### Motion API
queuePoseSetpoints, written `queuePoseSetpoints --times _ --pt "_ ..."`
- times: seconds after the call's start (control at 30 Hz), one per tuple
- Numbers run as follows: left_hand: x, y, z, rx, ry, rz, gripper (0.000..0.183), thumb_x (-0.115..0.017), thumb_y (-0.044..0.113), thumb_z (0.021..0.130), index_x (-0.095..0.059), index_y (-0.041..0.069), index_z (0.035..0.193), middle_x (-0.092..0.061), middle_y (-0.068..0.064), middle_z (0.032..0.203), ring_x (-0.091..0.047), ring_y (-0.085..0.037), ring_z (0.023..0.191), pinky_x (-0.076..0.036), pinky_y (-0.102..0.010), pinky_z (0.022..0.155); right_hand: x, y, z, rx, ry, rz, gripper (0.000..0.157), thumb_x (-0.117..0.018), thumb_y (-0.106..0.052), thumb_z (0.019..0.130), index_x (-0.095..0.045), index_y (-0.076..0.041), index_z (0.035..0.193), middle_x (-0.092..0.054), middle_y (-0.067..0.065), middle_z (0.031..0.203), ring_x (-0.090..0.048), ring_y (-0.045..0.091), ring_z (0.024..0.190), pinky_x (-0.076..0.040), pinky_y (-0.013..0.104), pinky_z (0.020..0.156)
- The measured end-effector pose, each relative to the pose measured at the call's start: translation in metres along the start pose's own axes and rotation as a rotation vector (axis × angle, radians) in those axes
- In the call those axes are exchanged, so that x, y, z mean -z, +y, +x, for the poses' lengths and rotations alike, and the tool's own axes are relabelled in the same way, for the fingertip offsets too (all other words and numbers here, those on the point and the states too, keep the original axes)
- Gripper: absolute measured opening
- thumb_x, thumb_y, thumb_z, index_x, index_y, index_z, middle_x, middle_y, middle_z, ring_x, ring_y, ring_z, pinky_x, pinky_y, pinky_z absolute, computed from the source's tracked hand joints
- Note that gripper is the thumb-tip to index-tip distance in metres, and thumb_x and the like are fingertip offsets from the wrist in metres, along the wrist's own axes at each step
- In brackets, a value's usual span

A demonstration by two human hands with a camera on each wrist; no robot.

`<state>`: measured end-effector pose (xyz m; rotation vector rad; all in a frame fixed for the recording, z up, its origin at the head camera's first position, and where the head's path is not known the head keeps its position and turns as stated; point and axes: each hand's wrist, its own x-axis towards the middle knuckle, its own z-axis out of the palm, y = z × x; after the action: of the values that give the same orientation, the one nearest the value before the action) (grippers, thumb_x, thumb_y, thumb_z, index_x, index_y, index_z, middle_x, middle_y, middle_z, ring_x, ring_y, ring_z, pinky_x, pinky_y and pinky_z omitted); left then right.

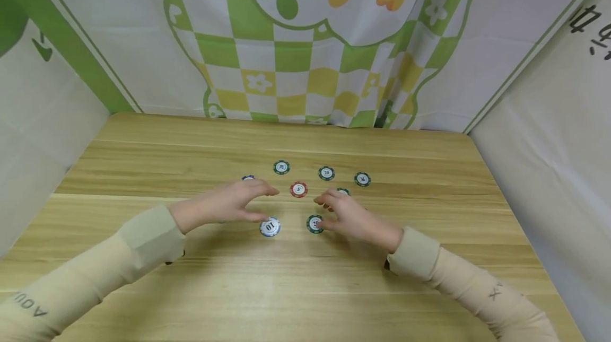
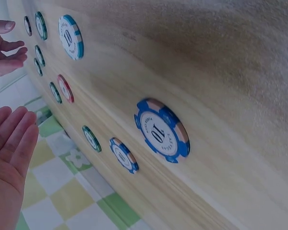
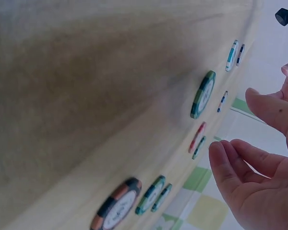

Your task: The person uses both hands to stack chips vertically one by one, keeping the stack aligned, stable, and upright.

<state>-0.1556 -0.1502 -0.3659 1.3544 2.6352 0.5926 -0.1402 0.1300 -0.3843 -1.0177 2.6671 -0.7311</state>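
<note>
Red chip (image 1: 298, 190): "5". Beyond it, left: green chip (image 1: 281, 167), "20"; beyond, right: second green chip (image 1: 326, 173), "20"; third green chip (image 1: 363, 179), "20". Nearer, left: pale-blue chip (image 1: 270, 227), "10"; nearer, right: fourth green chip (image 1: 313, 224), "20". Leftward: blue chip (image 2: 162, 130), "10"; second blue chip (image 2: 124, 155), "10". Nearer, well right: right sleeve (image 1: 495, 292), "X".

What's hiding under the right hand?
From above, the right hand partly covers two green chips. The right wrist view shows a black-and-orange chip too, almost completely covered from above.

- Gap between left hand (image 1: 226, 202) and right hand (image 1: 355, 218); flat red chip (image 1: 298, 190) lies there.
- Bare tabletop (image 1: 286, 289) gives room nearer the wearer.
- Hanging checked cloth (image 1: 291, 58) blocks passage past the far edge.
</note>
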Motion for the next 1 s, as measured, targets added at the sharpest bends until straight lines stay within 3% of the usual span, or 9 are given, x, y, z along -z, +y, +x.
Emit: queuePoseSetpoints --times 0.63,1.0 --pt "-0.017 0.002 0.003 0.008 -0.052 -0.068 0.053 -0.074 0.021 0.075 -0.053 -0.002 0.118 -0.057 -0.011 0.114 -0.053 -0.024 0.107 -0.043 -0.038 0.091 -0.02 0.007 0.003 -0.114 -0.021 0.03 0.045 -0.075 -0.021 0.075 -0.058 -0.002 0.112 -0.053 0.006 0.107 -0.051 0.015 0.094 -0.045 0.032 0.084" --pt "-0.026 0.002 0.005 0.004 -0.088 -0.006 0.053 -0.075 0.022 0.073 -0.056 -0.001 0.116 -0.058 -0.01 0.114 -0.054 -0.024 0.107 -0.042 -0.038 0.093 -0.026 0.005 0.003 -0.13 -0.014 0.006 0.04 -0.075 -0.018 0.074 -0.061 -0.004 0.108 -0.053 0.004 0.102 -0.049 0.012 0.085 -0.045 0.029 0.077"
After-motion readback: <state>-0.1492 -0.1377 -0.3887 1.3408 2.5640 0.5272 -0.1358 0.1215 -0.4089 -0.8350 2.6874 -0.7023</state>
